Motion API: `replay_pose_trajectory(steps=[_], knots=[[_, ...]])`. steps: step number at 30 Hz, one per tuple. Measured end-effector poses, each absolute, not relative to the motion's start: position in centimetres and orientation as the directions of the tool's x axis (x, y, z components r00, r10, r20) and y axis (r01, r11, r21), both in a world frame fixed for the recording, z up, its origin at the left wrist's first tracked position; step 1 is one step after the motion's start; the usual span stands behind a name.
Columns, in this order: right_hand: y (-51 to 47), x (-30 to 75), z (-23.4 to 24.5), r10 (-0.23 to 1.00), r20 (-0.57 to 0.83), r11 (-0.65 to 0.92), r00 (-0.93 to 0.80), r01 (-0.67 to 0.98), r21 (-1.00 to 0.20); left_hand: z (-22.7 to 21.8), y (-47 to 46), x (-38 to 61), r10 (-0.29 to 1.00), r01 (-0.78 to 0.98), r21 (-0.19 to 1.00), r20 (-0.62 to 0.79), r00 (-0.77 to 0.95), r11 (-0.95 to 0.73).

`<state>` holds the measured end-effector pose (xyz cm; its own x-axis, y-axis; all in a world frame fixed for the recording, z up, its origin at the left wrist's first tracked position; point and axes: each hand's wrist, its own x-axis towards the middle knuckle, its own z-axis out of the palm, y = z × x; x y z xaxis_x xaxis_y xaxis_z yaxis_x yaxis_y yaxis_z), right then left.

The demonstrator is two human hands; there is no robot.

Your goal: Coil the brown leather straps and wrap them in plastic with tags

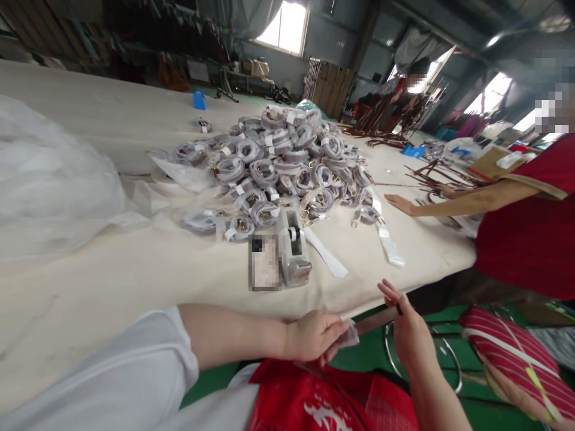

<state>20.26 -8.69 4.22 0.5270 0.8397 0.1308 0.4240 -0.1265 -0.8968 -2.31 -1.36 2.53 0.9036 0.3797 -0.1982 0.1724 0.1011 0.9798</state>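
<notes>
My left hand (314, 336) is closed on one end of a strap (377, 321), with a bit of clear plastic film (349, 335) at its fingers. Pinched between the thumb and fingers of my right hand (411, 332) is the strap's other visible part, stretched between both hands above my lap, just off the table edge. Ahead lies a big pile of coiled grey straps (278, 155) with white bands and gold clasps. In front of it stand a tape dispenser (296, 254) and a blurred-out phone-like object (265, 263). White paper strips (327, 252) lie beside the dispenser.
The pale cloth-covered table (157, 287) spans the view. Clear plastic sheeting (54, 179) heaps at left; a small clear plastic sleeve (392, 246) lies right. A co-worker in red (525, 227) rests a hand on the table. A striped cushion (512, 353) sits at lower right.
</notes>
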Motion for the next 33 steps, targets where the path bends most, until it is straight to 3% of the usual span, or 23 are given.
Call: replay_pose_trajectory(steps=[3, 9, 18, 20, 25, 33], knots=[[-8.6, 20.4, 5.7, 0.837, 0.183, -0.136, 0.515, 0.519, -0.844, 2.3, -1.4, -2.3, 0.358, 0.122, 0.986, -0.154, 0.921, 0.11], [-8.4, 18.5, 8.6, 0.873, 0.402, 0.095, 0.275, 0.713, -0.694, 3.4, -1.6, -2.4, 0.409, 0.062, 0.997, -0.042, 0.912, -0.036], [-7.8, 17.4, 12.4, 0.909, 0.405, 0.326, -0.099, 0.776, -0.54, 8.9, -1.6, -1.1, 0.519, 0.004, 0.993, 0.057, 0.853, -0.115], [-7.4, 19.0, 13.4, 0.886, 0.463, 0.322, -0.035, 0.764, -0.559, 9.7, -1.2, -0.6, 0.554, 0.032, 0.985, 0.07, 0.829, -0.172], [-6.7, 24.2, 17.9, 0.799, 0.475, 0.233, 0.368, 0.539, -0.81, 11.1, -0.4, 1.7, 0.538, 0.086, 0.976, 0.035, 0.842, -0.199], [-6.3, 23.3, 23.5, 0.898, 0.393, 0.255, 0.196, 0.495, -0.83, 15.6, -0.7, 7.4, 0.461, -0.243, 0.968, 0.242, 0.854, -0.057]])
